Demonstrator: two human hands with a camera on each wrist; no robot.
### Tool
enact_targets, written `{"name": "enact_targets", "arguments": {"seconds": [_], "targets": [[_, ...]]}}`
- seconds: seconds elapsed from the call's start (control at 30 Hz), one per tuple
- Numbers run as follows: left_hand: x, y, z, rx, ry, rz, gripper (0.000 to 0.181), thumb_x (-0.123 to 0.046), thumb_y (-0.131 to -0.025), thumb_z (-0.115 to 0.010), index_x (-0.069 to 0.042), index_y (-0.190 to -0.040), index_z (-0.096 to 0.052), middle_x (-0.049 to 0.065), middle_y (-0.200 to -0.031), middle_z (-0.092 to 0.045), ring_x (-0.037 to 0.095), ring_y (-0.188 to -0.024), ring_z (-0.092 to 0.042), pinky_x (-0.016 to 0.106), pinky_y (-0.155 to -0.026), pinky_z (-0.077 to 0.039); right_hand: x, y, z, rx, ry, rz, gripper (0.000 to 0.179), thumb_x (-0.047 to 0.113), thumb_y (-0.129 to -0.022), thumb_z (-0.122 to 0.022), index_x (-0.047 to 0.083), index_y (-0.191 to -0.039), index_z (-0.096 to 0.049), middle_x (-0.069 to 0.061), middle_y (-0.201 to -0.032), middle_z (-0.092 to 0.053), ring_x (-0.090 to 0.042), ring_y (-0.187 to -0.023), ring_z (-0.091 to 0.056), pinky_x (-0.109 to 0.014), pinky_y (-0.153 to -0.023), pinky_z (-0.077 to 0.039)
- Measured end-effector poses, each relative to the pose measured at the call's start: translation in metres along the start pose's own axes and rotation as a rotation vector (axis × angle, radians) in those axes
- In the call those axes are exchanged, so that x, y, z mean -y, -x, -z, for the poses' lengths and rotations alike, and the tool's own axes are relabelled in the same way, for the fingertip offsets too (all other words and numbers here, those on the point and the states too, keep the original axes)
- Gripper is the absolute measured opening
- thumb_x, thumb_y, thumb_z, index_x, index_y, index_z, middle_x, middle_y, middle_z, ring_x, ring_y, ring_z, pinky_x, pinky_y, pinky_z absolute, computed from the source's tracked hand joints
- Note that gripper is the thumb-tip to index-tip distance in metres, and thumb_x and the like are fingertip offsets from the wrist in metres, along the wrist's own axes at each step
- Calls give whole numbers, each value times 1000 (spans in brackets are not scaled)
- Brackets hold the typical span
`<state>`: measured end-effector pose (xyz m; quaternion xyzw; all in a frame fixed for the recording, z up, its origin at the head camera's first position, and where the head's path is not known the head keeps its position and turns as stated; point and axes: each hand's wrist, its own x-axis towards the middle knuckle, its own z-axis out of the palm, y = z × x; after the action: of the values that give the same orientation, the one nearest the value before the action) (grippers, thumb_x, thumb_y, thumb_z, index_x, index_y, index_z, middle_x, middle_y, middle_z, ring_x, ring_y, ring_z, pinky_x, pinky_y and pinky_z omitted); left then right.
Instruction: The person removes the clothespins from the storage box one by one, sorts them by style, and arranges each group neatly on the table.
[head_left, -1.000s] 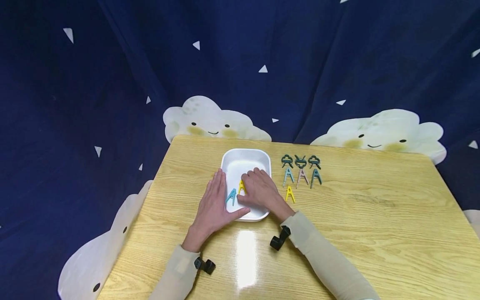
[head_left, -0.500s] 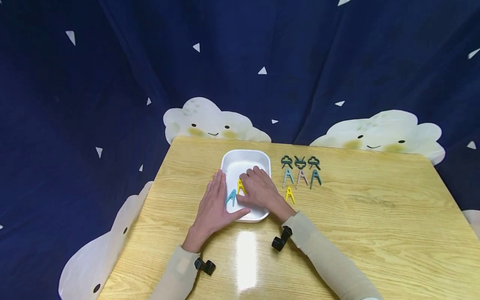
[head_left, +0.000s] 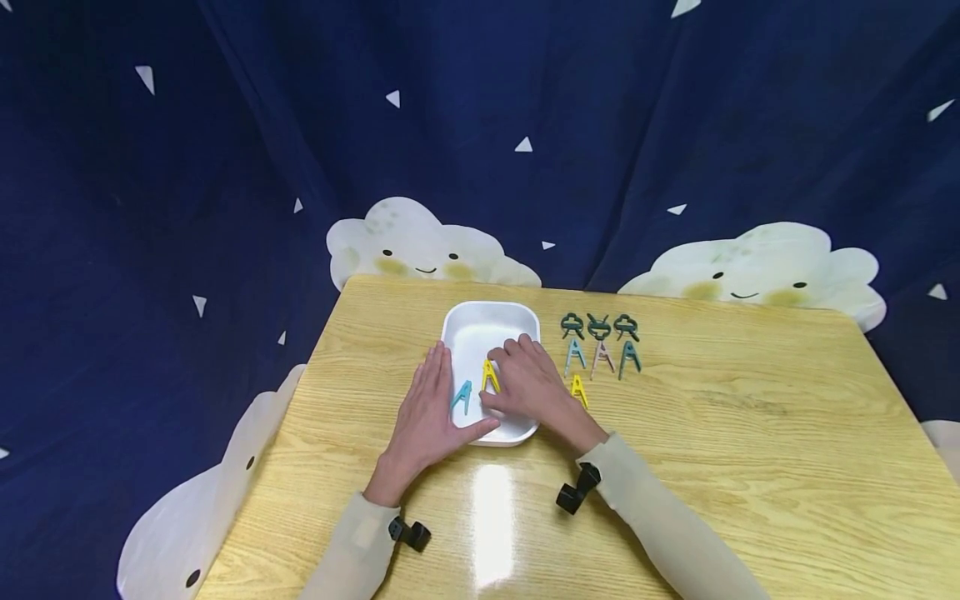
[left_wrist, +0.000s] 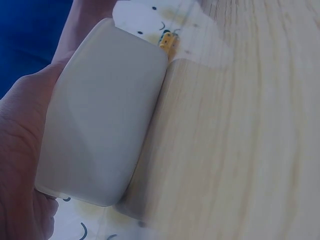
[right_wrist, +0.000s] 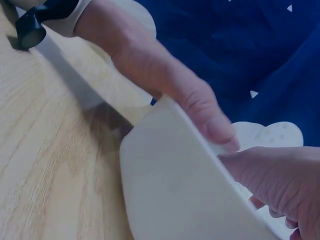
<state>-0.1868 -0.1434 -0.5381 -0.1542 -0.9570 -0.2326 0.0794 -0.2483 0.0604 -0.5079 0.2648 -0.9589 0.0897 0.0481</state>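
Observation:
In the head view, my left hand [head_left: 427,412] lies along the left side of a white tub [head_left: 491,308], fingers straight and thumb stretched over the near rim. My right hand [head_left: 532,383] reaches into the tub with curled fingers, pinching a yellow clothespin [head_left: 490,377] at the thumb and index finger. A teal clothespin [head_left: 462,397] rests in the tub between the hands. Both wrist views show the tub's outer wall [left_wrist: 100,110]; in the right wrist view the right fingers [right_wrist: 285,185] are partly hidden behind the rim.
Right of the tub, three dark green clips [head_left: 599,326] form the back row. Before them lie a light blue clothespin [head_left: 574,355], a pink one [head_left: 602,358] and a dark teal one [head_left: 630,358]. Another yellow clothespin [head_left: 577,388] sits nearest, by the right wrist.
My right hand has shifted slightly right within the tub, and the yellow clothespin has moved with it, now showing more fully. The left hand has stayed in place against the tub.

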Motion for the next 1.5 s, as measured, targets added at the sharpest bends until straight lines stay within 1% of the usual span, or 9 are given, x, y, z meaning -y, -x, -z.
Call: {"name": "enact_targets", "arguments": {"seconds": [0.17, 0.37, 0.53, 0.73, 0.93, 1.17, 1.27, 1.4, 1.5], "targets": [[-1, 0, 1, 10, 2, 9, 136, -89, -80, -59, 1, -166, -5, 12, -176, 2, 32, -162, -7, 44, -131, -11, -4, 9, 14, -31, -22, -4, 64, 53, -80, -76, 6, -123, -72, -8, -102, -66, -26, -94, -48, -38, -84, -45], [-1, -1, 2, 7, -8, 6, 136, -88, -79, -61, 3, -165, -6, 16, -175, -3, 32, -162, -8, 45, -131, -12, -11, 19, 30, -32, -35, -36, 63, 51, -80, -77, 5, -123, -72, -10, -104, -67, -28, -94, -49, -39, -84, -44], [-1, -1, 2, 2, -4, 5, 137, -91, -79, -57, 3, -166, -7, 16, -175, -3, 33, -162, -9, 47, -131, -15, -21, 28, 39, -57, -44, -65, 62, 48, -79, -78, 3, -121, -71, -12, -105, -69, -29, -94, -50, -40, -84, -45], [-1, -1, 2, 8, 3, 10, 136, -90, -79, -58, 1, -166, -7, 17, -175, -5, 31, -162, -6, 47, -131, -14, -32, 39, 48, -70, -40, -94, 64, 49, -78, -79, 1, -120, -72, -12, -105, -69, -29, -96, -50, -42, -87, -46], [-1, -1, 2, 4, 0, 5, 136, -91, -79, -58, 1, -166, -7, 17, -175, -5, 34, -161, -10, 49, -130, -16, -44, 53, 56, -76, -67, -135, 66, 49, -78, -81, 1, -122, -71, -14, -113, -70, -31, -100, -52, -45, -88, -46], [-1, -1, 2, 1, 6, 0, 136, -91, -79, -58, 2, -166, -8, 16, -175, -5, 32, -162, -8, 48, -130, -15, -67, 70, 58, -94, -48, -159, 65, 45, -77, -78, 0, -122, -69, -15, -108, -70, -32, -94, -51, -44, -87, -43], [-1, -1, 2, 13, 10, 6, 137, -91, -78, -57, 0, -166, -6, 13, -176, 0, 30, -162, -6, 46, -131, -13, -78, 77, 56, -80, -35, -177, 65, 44, -78, -79, -2, -122, -69, -17, -107, -70, -33, -94, -52, -45, -85, -43], [0, -1, 1, 29, 7, 18, 137, -92, -78, -56, -1, -167, -4, 9, -176, 6, 28, -162, -3, 44, -131, -10, -91, 85, 51, -57, -19, -198, 67, 45, -78, -81, -2, -123, -69, -19, -110, -70, -37, -102, -56, -50, -91, -45], [0, -1, 1, 27, 9, 17, 137, -91, -78, -57, -1, -166, -4, 9, -176, 6, 30, -162, -4, 44, -131, -10, -99, 90, 46, -48, -5, -192, 67, 45, -77, -82, -3, -123, -69, -18, -103, -70, -36, -97, -56, -48, -91, -45]]}}
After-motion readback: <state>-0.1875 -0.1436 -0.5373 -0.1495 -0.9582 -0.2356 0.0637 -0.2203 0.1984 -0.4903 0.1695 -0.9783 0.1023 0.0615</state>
